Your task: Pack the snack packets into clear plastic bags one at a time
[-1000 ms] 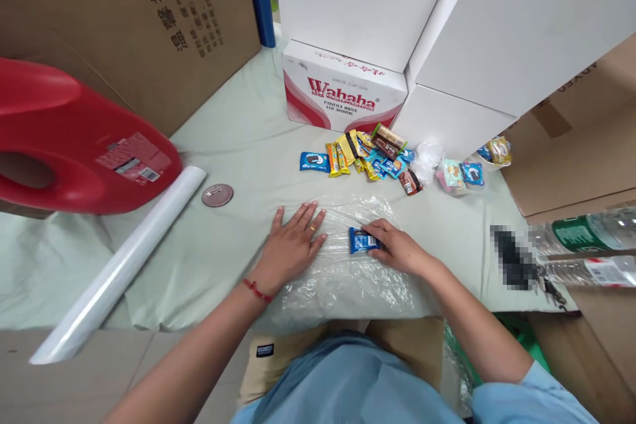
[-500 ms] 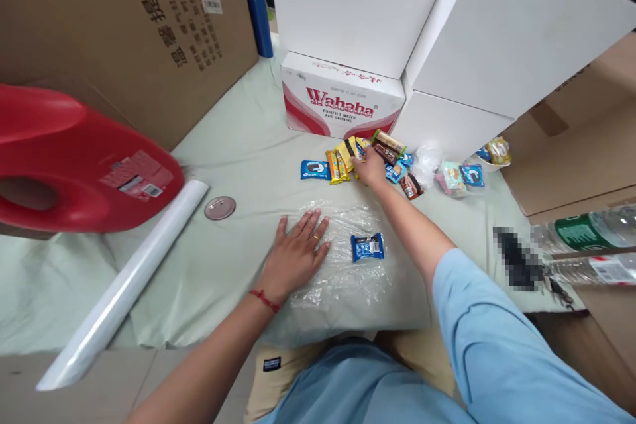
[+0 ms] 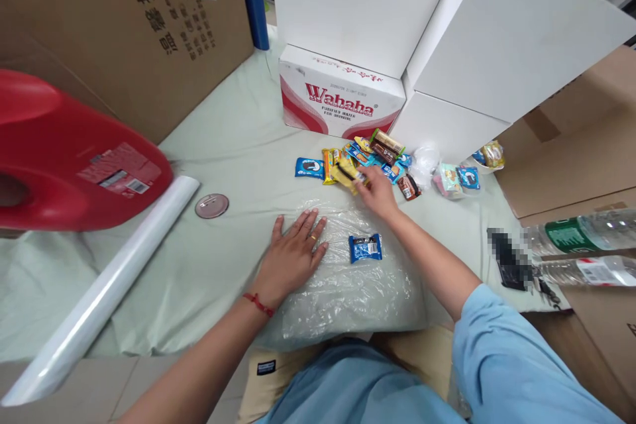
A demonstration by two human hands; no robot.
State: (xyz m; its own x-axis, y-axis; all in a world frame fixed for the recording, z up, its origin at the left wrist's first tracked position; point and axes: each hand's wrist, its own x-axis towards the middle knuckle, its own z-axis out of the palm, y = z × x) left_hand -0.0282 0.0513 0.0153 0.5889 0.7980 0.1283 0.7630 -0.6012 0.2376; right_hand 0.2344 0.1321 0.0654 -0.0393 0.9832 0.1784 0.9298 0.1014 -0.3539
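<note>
My left hand (image 3: 297, 248) lies flat with fingers spread on the left part of a clear plastic sheet (image 3: 322, 308). On that sheet, right of the hand, rests a blue snack packet (image 3: 366, 248). Beyond the sheet, my right hand (image 3: 378, 191) grips the end of a yellow snack packet (image 3: 346, 173), lifted at the near side of a pile of wrapped snacks. In the pile I see a blue packet (image 3: 309, 167), an orange-yellow packet (image 3: 328, 165), a brown and green packet (image 3: 386, 146) and a brown packet (image 3: 409, 187).
A Wahaha carton (image 3: 342, 96) and white boxes (image 3: 358, 6) stand behind the snacks. At left are a red jug (image 3: 74, 159), a white roll (image 3: 104, 285) and a round metal disc (image 3: 212, 206). Bottles (image 3: 591, 232) lie at right, near a plastic tub of sweets (image 3: 454, 181).
My right hand has taken hold of the yellow packet and drawn it out of the pile, toward me. My left hand stays flat on the plastic sheet. The view has shifted slightly.
</note>
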